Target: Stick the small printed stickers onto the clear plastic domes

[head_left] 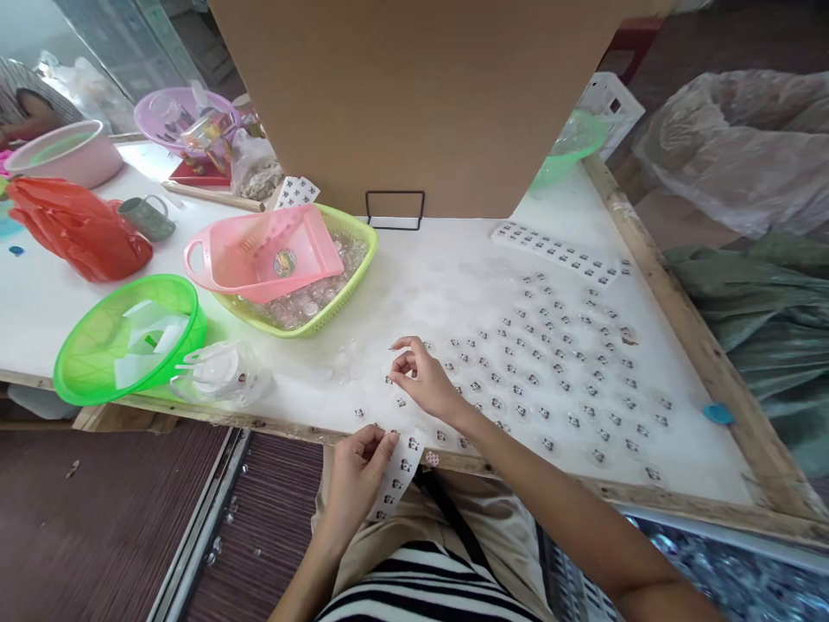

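My left hand point(359, 471) pinches a white strip of panda stickers point(402, 466) between thumb and fingers, at the table's front edge. Over the table, my right hand point(420, 377) has its fingers curled together. A small panda mark shows right at its fingertips; whether it is held or lies beneath them I cannot make out. Many clear round pieces with panda stickers point(519, 390) lie spread over the table to the right of this hand. A few clear pieces point(348, 358) without visible marks are left of it.
A yellow-green basket point(366, 272) of clear pieces carries a pink scoop tray point(243, 259). Left stand a green basket point(71, 363), a red bag point(78, 229) and a mug point(148, 218). A large cardboard sheet point(414, 104) rises behind; a sticker sheet point(557, 250) lies right.
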A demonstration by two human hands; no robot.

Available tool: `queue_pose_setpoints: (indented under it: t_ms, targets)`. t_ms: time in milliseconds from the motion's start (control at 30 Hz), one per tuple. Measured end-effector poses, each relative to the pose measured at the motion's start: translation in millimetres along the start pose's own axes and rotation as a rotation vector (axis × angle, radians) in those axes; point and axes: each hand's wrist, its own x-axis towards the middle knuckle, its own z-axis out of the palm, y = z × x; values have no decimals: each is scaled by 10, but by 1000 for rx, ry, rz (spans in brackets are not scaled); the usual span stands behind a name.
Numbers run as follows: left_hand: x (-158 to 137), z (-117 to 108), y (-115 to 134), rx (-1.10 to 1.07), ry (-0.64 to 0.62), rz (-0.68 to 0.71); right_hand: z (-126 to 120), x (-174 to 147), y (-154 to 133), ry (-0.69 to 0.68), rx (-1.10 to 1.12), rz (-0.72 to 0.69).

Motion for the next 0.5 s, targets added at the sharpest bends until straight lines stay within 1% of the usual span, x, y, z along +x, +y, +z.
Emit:
queue_pose_setpoints:
  t_ms: [67,167,367,433,500]
  targets:
    - [-24,-7,-11,5,-14,4,87,59,83,-40,-65,31]
    - [-46,-27,-25,4,-4,4,176,91,142,-61,-127,28]
    - [-47,-44,-30,-2,-3,1,236,117,176,-95,-233,23]
    - [-42,-45,-30,-10,-9,2,264,116,188,-101,-316,5]
    - [-37,-48,-31,-16,-11,2,305,100,195,-106,-429,-48]
